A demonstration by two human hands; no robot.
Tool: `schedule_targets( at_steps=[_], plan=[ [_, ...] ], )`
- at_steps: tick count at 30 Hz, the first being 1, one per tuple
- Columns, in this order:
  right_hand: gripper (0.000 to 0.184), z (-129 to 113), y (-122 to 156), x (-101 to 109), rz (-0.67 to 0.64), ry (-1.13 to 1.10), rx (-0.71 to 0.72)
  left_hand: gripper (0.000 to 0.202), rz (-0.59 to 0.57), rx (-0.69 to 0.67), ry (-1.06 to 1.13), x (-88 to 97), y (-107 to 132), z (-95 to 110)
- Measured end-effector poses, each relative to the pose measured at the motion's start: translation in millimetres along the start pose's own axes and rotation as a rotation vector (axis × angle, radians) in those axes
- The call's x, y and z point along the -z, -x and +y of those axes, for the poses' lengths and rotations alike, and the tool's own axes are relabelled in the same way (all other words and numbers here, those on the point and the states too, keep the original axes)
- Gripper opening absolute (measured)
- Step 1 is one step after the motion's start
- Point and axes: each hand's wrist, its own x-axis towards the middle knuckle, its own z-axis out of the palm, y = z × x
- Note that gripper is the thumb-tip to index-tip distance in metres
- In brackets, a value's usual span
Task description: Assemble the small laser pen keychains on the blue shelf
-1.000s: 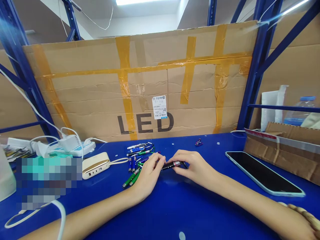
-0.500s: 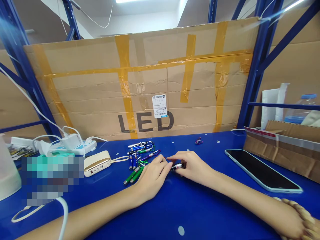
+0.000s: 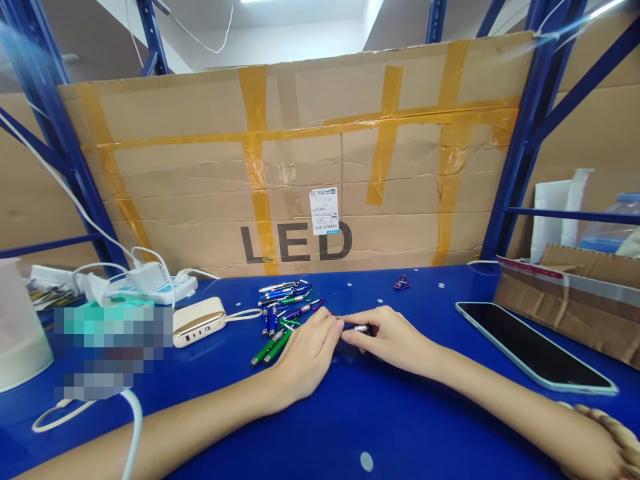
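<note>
Left hand [image 3: 309, 357], right hand [image 3: 395, 338] narrow, both pinching dark keychain penlight [image 3: 358, 329] above blue bench [image 3: 395, 420]; loose penlight pile [image 3: 280, 313] at 10 o'clock; thin barrel liable to slip, roll into pile

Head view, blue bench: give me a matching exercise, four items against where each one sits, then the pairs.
Items
1. Cream and gold power bank
2. Phone in a pale blue case
3. Small purple carabiner
4. Dark pen light

Places
A. Alone near the foot of the cardboard sheet
B. Pinched in the right hand's fingers, beside the left hand
C. Right of the right hand, dark screen up
D. Left of the pile of pen lights, cord attached

Pairs: 1-D, 2-C, 3-A, 4-B
</note>
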Motion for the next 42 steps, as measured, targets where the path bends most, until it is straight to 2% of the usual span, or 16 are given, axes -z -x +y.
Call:
schedule_targets(
  at_steps=[9, 15, 19, 22, 27, 30, 34, 37, 40, 42],
  plan=[
    [0.029, 5.7, -1.4, -1.8, 0.017, 0.044, 0.048, 0.034, -0.065, 0.006, 0.013, -2.7, -1.7, -4.3],
    [0.031, 4.5, -2.4, -3.2, 0.061, 0.167, 0.053, 0.036, -0.032, 0.070, 0.044, -3.1, -3.6, -4.8],
    [0.039, 8.6, -5.1, -3.4, 0.076, 0.139, -0.007, 0.038, 0.064, 0.094, -0.133, -1.6, -0.5, -3.7],
    [0.042, 13.5, -7.7, -1.3, 0.129, 0.084, -0.044, 0.038, 0.073, 0.090, -0.360, -1.2, 4.2, -4.8],
    [0.046, 15.3, -8.5, 0.7, 0.192, 0.041, -0.102, 0.062, -0.102, 0.319, -0.519, 1.7, 3.5, -14.2],
    [0.045, 12.9, -6.7, 0.2, 0.197, 0.023, -0.112, 0.061, -0.136, 0.323, -0.519, 6.7, -4.5, -27.8],
    [0.043, 12.6, -5.1, -0.9, 0.152, 0.032, -0.083, 0.053, -0.070, 0.240, -0.440, 11.9, -14.2, -48.5],
    [0.043, 15.0, -6.2, -1.3, 0.117, 0.068, -0.073, 0.049, 0.041, 0.214, -0.302, 14.9, -16.3, -49.7],
    [0.043, 16.6, -7.8, -0.8, 0.113, 0.086, -0.070, 0.050, 0.175, 0.219, 0.095, 16.9, -15.3, -34.1],
    [0.043, 16.6, -8.4, -0.6, 0.108, 0.084, -0.058, 0.053, 0.120, 0.187, 0.554, 15.6, -13.4, -21.3]
  ],
)
